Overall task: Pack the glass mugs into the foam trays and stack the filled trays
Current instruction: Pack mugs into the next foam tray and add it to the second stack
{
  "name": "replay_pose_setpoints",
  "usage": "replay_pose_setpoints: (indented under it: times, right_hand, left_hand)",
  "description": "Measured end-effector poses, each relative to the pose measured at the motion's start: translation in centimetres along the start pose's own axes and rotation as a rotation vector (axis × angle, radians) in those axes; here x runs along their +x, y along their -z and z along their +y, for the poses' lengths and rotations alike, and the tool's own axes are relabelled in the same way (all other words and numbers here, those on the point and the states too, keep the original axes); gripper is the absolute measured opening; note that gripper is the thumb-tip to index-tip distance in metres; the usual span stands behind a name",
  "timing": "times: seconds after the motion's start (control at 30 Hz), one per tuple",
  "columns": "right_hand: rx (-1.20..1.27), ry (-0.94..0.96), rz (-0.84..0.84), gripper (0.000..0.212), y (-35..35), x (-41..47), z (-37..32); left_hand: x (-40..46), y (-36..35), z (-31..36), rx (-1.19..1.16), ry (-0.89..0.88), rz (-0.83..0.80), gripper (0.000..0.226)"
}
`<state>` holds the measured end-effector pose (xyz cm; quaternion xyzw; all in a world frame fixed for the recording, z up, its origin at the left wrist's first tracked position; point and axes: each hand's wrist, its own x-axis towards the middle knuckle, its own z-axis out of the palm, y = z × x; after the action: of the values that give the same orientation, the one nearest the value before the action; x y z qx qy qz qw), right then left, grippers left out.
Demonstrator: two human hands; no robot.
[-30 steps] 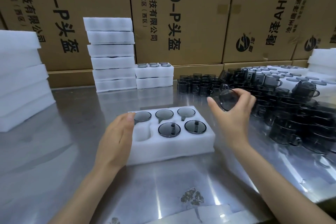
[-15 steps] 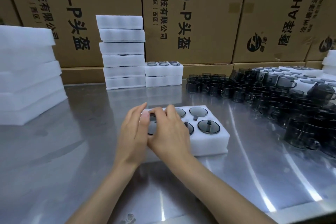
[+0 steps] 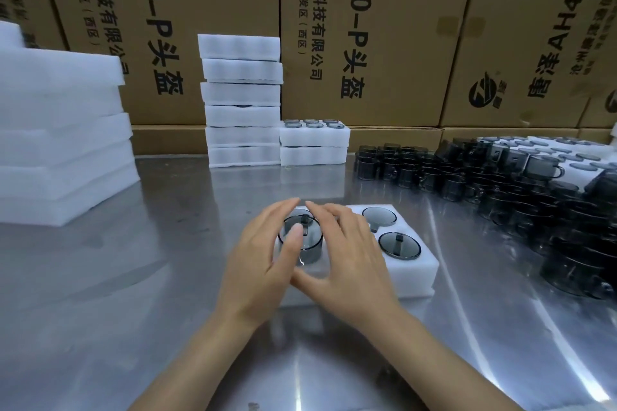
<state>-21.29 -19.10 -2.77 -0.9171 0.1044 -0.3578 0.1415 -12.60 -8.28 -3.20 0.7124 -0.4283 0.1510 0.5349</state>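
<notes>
A white foam tray lies on the steel table in front of me. Two dark glass mugs sit sunk in its right-hand pockets. Another glass mug stands at the front-left pocket, rising above the foam. My left hand wraps it from the left, thumb across its front. My right hand covers the tray's middle, with its index finger behind the mug and its thumb below it. The pockets under my hands are hidden.
Many loose dark mugs crowd the table's right side. A tall stack of foam trays and a two-high stack with mugs showing stand at the back. Foam slabs are piled at the left. Cardboard boxes wall the rear.
My right hand carried a mug from the right over to the tray's front-left pocket. My left hand moved from the tray's edge onto that mug. The view shifted left.
</notes>
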Motion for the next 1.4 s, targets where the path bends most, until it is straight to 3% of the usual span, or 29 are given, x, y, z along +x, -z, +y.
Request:
replay_pose_setpoints:
  times: [0.13,0.27,0.53,0.73,1.03,1.27,1.4]
  right_hand:
    - [0.032,0.01,-0.038,0.063,0.3,-0.3,0.7]
    - [0.077,-0.048,0.037,0.053,-0.1,-0.2,0.3]
    - [0.086,-0.001,0.105,0.063,0.2,-0.2,0.3]
    - [-0.033,0.154,-0.036,0.065,0.5,-0.4,1.2]
    - [-0.253,0.197,-0.163,0.06,0.0,-1.1,1.8]
    - [-0.345,0.204,-0.129,0.061,0.1,-1.6,1.7]
    - [-0.081,0.246,0.013,0.05,1.3,-1.8,2.1]
  left_hand:
    - [-0.3,0.2,0.8,0.07,-0.024,0.067,0.05]
    - [-0.3,0.2,1.0,0.067,0.009,0.056,0.048]
    - [-0.5,0.8,0.8,0.118,-0.032,-0.047,0.06]
    - [-1.0,1.9,0.5,0.271,-0.263,-0.17,0.05]
    - [-2.0,1.3,-0.2,0.536,-0.226,-0.356,0.065]
    - [-2.5,0.9,-0.5,0.437,-0.163,-0.35,0.067]
    - [-2.8,1.0,-0.9,0.266,-0.047,-0.318,0.065]
